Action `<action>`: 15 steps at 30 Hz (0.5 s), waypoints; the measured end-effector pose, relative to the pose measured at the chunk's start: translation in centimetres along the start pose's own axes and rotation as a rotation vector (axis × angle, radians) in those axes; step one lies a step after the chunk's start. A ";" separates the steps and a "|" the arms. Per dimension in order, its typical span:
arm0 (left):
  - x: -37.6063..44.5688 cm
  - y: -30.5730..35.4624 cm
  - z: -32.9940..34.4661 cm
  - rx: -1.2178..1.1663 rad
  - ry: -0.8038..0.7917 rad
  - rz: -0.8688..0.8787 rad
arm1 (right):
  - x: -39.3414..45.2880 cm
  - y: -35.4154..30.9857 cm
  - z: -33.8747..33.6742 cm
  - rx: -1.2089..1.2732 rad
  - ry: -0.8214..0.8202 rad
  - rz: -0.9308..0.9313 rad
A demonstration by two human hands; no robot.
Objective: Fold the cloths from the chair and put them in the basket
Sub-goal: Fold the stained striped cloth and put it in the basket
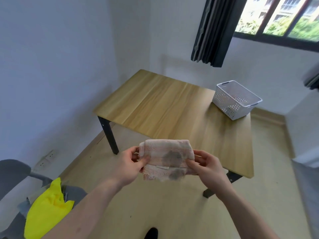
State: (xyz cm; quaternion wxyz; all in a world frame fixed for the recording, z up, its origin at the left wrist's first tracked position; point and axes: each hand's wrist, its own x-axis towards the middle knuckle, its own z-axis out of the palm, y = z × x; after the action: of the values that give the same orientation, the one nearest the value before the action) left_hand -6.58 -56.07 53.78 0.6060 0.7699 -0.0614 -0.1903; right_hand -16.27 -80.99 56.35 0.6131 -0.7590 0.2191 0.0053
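Both hands, left (128,165) and right (206,165), pinch a pink cloth (166,161) by its side edges in mid-air, short of the table (160,107). It looks light, limp and easily crumpled; edges or corners seem the best hold.

Pink cloth (165,159): nubby terry, stained grey. Yellow cloth (46,213): soft, matt. Basket (234,100): white perforated plastic. Table (164,107): smooth wood-grain top, matt black legs.

head-worn view, forward and down
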 end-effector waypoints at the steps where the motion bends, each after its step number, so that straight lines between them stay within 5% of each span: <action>1: 1.6 0.8 1.1 -0.002 -0.020 0.010 | 1.0 -0.3 -1.4 -0.003 0.027 -0.006; 15: 17.3 11.6 24.5 -0.025 -0.140 0.119 | 11.9 0.7 -25.7 0.059 0.239 -0.083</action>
State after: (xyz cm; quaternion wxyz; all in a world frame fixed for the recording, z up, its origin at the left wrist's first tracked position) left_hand 1.93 -87.04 56.37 0.6201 0.7420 -0.1469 -0.2081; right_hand -12.44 -108.93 58.82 0.6046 -0.7441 0.2592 -0.1170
